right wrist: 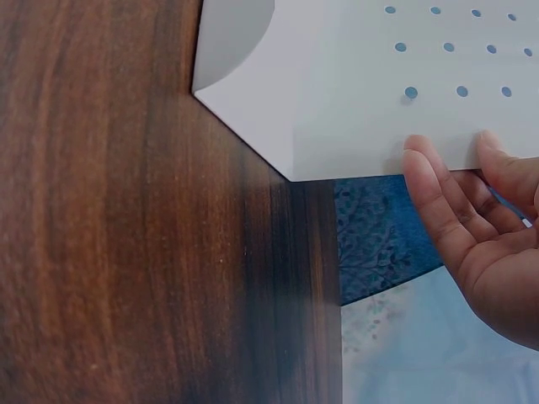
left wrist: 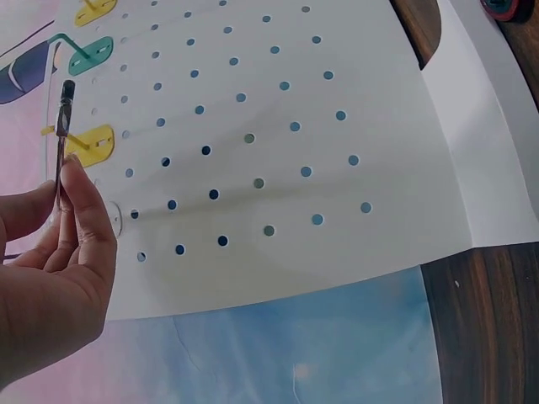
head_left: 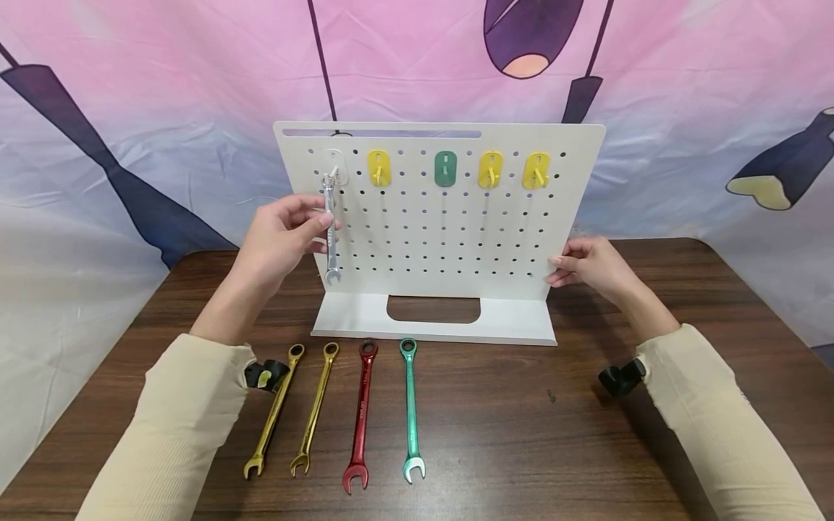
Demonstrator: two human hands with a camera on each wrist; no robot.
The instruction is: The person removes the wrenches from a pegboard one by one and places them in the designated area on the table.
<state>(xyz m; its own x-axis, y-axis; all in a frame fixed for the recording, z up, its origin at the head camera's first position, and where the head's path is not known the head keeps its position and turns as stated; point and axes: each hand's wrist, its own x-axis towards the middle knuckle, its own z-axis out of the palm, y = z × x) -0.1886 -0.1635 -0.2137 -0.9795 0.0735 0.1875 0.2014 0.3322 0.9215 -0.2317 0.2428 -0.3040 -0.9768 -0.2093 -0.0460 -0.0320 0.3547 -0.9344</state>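
My left hand (head_left: 287, 228) pinches a silver combination wrench (head_left: 331, 246) between thumb and fingers, open end downward. The wrench's upper end overlaps the white hook (head_left: 335, 168) at the upper left of the white pegboard (head_left: 423, 278). In the left wrist view the wrench (left wrist: 63, 122) appears nearly edge-on, rising from the fingertips. At the pegboard's lower right edge, my right hand (head_left: 589, 266) holds the panel between thumb and fingers. The right wrist view shows fingertips (right wrist: 421, 164) at the edge of the pegboard (right wrist: 354, 101).
Two yellow wrenches (head_left: 317, 412), a red wrench (head_left: 360, 420) and a green wrench (head_left: 411, 405) lie on the wooden table (head_left: 495, 434) before the board. Yellow hooks (head_left: 379, 168) and a green hook (head_left: 446, 168) line its upper part. A patterned cloth (head_left: 195, 94) hangs behind.
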